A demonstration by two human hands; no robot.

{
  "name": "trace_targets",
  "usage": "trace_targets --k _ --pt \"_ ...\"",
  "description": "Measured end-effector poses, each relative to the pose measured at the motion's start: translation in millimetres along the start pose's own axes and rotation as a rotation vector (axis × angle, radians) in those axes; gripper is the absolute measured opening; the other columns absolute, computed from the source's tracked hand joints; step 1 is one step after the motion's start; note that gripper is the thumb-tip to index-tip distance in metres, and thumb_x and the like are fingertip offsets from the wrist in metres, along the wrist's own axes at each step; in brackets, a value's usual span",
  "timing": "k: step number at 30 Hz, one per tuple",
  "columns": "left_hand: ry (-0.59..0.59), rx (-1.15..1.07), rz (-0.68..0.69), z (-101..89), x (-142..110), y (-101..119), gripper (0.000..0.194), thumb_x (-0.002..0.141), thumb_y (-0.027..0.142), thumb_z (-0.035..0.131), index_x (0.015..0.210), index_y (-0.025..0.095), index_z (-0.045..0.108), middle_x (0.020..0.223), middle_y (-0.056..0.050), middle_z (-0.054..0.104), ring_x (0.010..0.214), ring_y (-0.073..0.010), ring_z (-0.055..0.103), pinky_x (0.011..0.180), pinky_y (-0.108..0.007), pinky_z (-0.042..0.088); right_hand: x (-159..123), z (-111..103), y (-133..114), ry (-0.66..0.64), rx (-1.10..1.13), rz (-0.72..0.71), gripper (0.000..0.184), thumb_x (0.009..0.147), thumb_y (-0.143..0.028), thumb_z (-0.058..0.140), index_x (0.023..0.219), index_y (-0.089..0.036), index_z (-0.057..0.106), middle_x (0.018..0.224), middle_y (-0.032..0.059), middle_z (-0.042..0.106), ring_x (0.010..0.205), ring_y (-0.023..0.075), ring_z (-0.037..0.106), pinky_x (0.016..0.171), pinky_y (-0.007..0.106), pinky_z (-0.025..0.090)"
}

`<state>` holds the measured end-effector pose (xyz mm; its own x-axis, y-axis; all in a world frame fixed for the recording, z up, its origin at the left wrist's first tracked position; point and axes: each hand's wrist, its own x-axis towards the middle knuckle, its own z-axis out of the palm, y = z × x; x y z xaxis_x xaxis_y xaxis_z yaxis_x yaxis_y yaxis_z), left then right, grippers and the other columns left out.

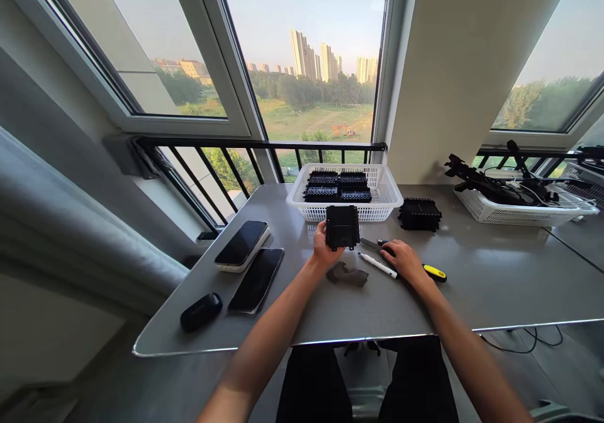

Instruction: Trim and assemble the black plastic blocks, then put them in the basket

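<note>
At the left of the table [491,278], a rounded dark case [201,313] sat near two phones [256,281]. Farther back, a white basket [311,212] held at least four black modules [321,193]. On its near side, the left hand [321,248] had its grip clamped on another black module [342,226], raised, with a crumpled scrap [348,275] nearer. Rightward lay a white pen [377,264]; the right hand [400,258] rested beside it, fingers curled, though I couldn't tell whether they gripped anything. A spare module [419,214] stood far right of that hand, a yellow-and-black handle [434,273] near its wrist. The work seemed partway along: one module in hand, one outside the basket; which were finished, I couldn't tell.
</note>
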<state>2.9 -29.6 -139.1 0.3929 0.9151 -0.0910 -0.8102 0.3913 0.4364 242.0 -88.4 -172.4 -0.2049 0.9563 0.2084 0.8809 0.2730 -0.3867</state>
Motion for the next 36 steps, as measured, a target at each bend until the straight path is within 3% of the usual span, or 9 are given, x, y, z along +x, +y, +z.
trace_targets --k 4,7,12,18,21,24,28,32,36 --pt "-0.058 0.027 -0.025 6.6 -5 -2 0.07 0.092 0.063 0.03 0.124 0.009 0.062 0.113 -0.016 0.071 0.111 -0.0285 0.065 0.1 -0.045 0.049 -2 3 5 0.021 -0.012 0.0 0.028 0.095 -0.035 0.049 0.104 -0.02 0.071 0.11 0.0089 0.066 0.094 0.0211 0.064 0.084 0.033 0.049" --pt "-0.06 0.042 -0.018 9.0 -7 -2 0.068 0.094 0.061 0.029 0.126 0.01 0.061 0.112 -0.015 0.072 0.111 -0.0269 0.065 0.101 -0.043 0.049 -4 -2 3 0.032 -0.02 -0.007 0.028 0.095 -0.034 0.05 0.104 -0.019 0.072 0.108 0.0103 0.066 0.097 0.0232 0.063 0.087 0.035 0.049" --pt "-0.029 0.013 0.008 9.9 -5 3 0.065 0.094 0.057 0.031 0.125 0.009 0.061 0.109 -0.016 0.072 0.106 -0.0271 0.068 0.096 -0.043 0.052 -7 -16 -38 0.078 0.03 -0.183 0.026 0.095 -0.033 0.051 0.105 -0.02 0.071 0.106 0.0108 0.066 0.099 0.0236 0.061 0.09 0.037 0.047" --pt "-0.011 0.028 0.054 5.7 -5 6 0.066 0.093 0.058 0.033 0.124 0.008 0.061 0.107 -0.015 0.073 0.1 -0.0249 0.069 0.092 -0.038 0.053 -3 7 -110 -0.178 -0.022 -0.553 0.043 0.084 -0.044 0.068 0.12 -0.021 0.063 0.109 0.0108 0.065 0.095 0.0246 0.063 0.083 0.037 0.049" --pt "0.006 0.039 0.058 4.3 -5 4 0.062 0.093 0.058 0.035 0.123 0.01 0.062 0.106 -0.014 0.073 0.1 -0.0238 0.069 0.094 -0.038 0.053 4 16 -121 -0.237 -0.108 -0.559 0.024 0.088 -0.025 0.063 0.111 -0.017 0.066 0.104 0.0123 0.066 0.091 0.0235 0.064 0.078 0.035 0.049" --pt "0.003 0.04 0.05 4.6 -6 1 0.061 0.092 0.058 0.037 0.12 0.01 0.064 0.106 -0.013 0.073 0.101 -0.0242 0.069 0.095 -0.039 0.052 14 1 -112 -0.316 0.126 -0.565 0.023 0.084 -0.012 0.058 0.103 -0.017 0.069 0.1 0.0087 0.068 0.081 0.0175 0.063 0.074 0.029 0.048" --pt "0.009 0.057 0.014 4.9 -6 -1 0.062 0.091 0.059 0.038 0.112 0.009 0.067 0.103 -0.015 0.074 0.104 -0.0283 0.068 0.094 -0.041 0.053 33 -34 -83 -0.375 0.705 -0.364 0.025 0.082 -0.022 0.052 0.102 -0.019 0.067 0.075 -0.0015 0.064 0.063 0.0116 0.056 0.06 0.023 0.045" --pt "0.037 0.055 -0.013 4.4 -7 -5 0.058 0.09 0.057 0.039 0.11 0.011 0.068 0.103 -0.014 0.074 0.106 -0.0301 0.067 0.093 -0.043 0.053 48 -34 -57 -0.039 1.156 -0.012 0.021 0.076 -0.033 0.05 0.09 -0.02 0.058 0.071 -0.0026 0.054 0.052 0.0093 0.044 0.047 0.021 0.038" --pt "0.027 0.027 -0.036 3.9 -7 -9 0.054 0.089 0.057 0.041 0.112 0.015 0.067 0.106 -0.013 0.073 0.109 -0.0298 0.065 0.093 -0.043 0.053 49 -13 -45 0.157 1.233 0.182 0.021 0.077 -0.04 0.046 0.088 -0.023 0.051 0.064 -0.0049 0.042 0.048 0.0094 0.035 0.041 0.019 0.031"
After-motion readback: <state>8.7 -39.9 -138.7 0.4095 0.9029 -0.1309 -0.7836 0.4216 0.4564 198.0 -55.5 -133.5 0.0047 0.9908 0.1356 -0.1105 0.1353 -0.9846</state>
